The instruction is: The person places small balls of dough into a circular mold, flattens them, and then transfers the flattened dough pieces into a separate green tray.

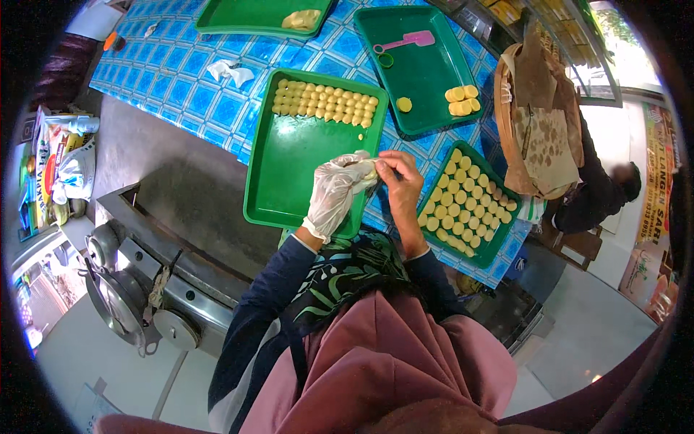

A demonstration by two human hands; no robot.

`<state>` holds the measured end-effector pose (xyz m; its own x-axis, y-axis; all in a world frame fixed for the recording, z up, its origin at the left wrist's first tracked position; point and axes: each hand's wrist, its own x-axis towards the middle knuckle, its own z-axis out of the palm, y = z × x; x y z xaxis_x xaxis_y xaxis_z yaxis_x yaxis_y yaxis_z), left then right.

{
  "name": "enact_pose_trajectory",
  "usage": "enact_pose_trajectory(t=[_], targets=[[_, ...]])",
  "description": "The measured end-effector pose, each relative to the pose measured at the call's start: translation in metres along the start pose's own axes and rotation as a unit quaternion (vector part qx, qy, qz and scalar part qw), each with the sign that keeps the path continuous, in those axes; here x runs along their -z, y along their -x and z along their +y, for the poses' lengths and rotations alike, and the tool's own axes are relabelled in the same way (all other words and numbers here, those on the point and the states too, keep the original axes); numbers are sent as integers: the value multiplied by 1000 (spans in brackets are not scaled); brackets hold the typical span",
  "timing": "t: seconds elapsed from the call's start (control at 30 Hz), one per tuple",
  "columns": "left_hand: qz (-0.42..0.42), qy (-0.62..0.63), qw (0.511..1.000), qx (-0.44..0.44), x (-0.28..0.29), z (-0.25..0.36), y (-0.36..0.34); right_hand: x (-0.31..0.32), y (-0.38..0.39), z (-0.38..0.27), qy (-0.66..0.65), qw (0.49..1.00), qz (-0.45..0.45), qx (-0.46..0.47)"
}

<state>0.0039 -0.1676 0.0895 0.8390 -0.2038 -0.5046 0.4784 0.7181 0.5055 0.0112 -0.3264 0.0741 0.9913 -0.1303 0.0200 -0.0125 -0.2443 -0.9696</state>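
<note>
My left hand [332, 188], in a clear plastic glove, pinches a small piece of pale dough [370, 171] over the green tray [285, 195]. My bare right hand [401, 184] meets it there, thumb and fingertips closed on the same piece, which the fingers partly hide. Rows of small pale dough balls [324, 101] sit along that tray's far end, with a stray bit [361, 137] below them. To my right, a smaller green tray [468, 204] holds many flat pale yellow rounds.
A far tray [401, 58] holds a pink spatula, a ring cutter and rounds; another [231, 18] holds dough. A white cloth [230, 72] lies on the blue-checked table [159, 65]. A basket [535, 130] and a crouching person [600, 188] are right, pots [119, 304] lower left.
</note>
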Motion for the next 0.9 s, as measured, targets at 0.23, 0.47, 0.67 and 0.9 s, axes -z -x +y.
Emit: enact_pose_trajectory(t=[0.23, 0.47, 0.67, 0.9], targets=[[-45, -341, 904, -252, 10, 1, 1, 2, 10, -7, 288, 899, -25, 328], [-96, 176, 978, 50, -9, 5, -9, -4, 22, -8, -146, 988, 38, 28], [-80, 54, 994, 55, -1, 4, -4, -7, 19, 23, -423, 898, 2, -116], [-57, -41, 997, 45, -8, 5, -3, -3, 11, 27, -445, 881, -16, -161]])
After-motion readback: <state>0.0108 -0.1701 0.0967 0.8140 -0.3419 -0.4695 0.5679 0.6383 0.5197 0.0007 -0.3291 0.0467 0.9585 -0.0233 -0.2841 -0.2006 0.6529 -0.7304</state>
